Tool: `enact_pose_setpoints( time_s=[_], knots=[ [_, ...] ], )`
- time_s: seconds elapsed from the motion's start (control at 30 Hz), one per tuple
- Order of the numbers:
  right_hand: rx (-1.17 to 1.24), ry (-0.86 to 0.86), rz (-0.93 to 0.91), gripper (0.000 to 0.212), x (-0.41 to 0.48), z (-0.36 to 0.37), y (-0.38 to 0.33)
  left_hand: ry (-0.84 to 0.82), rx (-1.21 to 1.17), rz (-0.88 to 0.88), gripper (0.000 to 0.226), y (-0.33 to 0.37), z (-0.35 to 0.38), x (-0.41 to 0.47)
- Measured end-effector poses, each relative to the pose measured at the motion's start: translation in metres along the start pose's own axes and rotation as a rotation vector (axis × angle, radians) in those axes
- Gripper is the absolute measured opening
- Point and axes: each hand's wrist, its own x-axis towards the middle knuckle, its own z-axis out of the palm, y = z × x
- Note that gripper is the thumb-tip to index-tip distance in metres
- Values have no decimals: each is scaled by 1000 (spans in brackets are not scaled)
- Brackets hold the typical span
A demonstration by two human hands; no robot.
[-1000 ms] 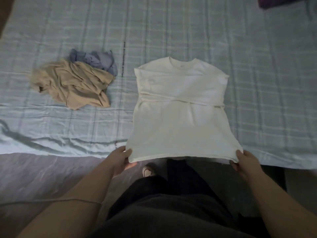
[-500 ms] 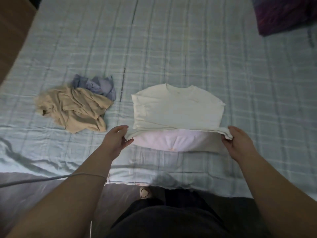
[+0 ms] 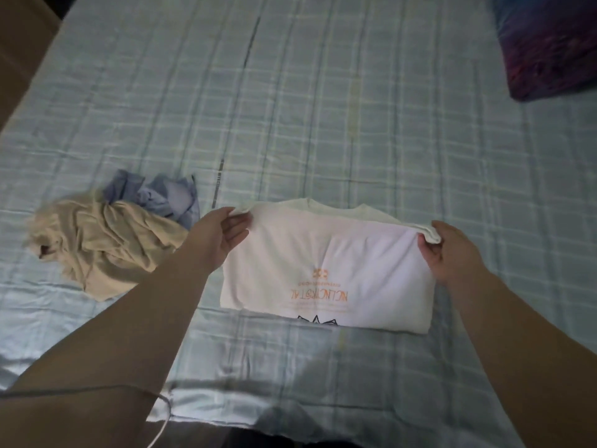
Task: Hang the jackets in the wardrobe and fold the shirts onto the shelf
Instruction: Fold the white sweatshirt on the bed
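Note:
A white T-shirt (image 3: 326, 270) lies on the bed (image 3: 323, 108), folded in half so its orange printed text and a black graphic face up, upside down to me. My left hand (image 3: 223, 236) pinches the folded-over hem at its far left corner. My right hand (image 3: 447, 250) grips the far right corner of the same hem. The hem sits near the shirt's collar. To the left lie a crumpled beige garment (image 3: 106, 250) and a crumpled blue-grey garment (image 3: 161, 195) partly under it.
The bed carries a pale blue checked sheet. A dark purple pillow (image 3: 549, 43) lies at the far right. A brown wooden surface (image 3: 22, 50) stands at the top left. A thin white cable (image 3: 161, 412) hangs near my left forearm at the bed's near edge.
Both hands have carried the shirt's bottom hem from the bed's near edge up to the collar, folding the shirt in half and exposing its print. My view moved closer over the bed.

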Motion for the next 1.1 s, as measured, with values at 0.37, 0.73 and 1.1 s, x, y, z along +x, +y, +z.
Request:
enact_pose_setpoints(
  time_s=[0.37,0.73,1.1],
  knots=[
    [180,52,41,7,115,49,20,-3,25,9,14,-25,30,131],
    [-472,145,-456,40,121,55,87,-72,952,574,61,-78,15,135],
    [-1646,74,-768,64,40,-51,166,-137,1861,806,63,-167,-68,74]
  ],
)
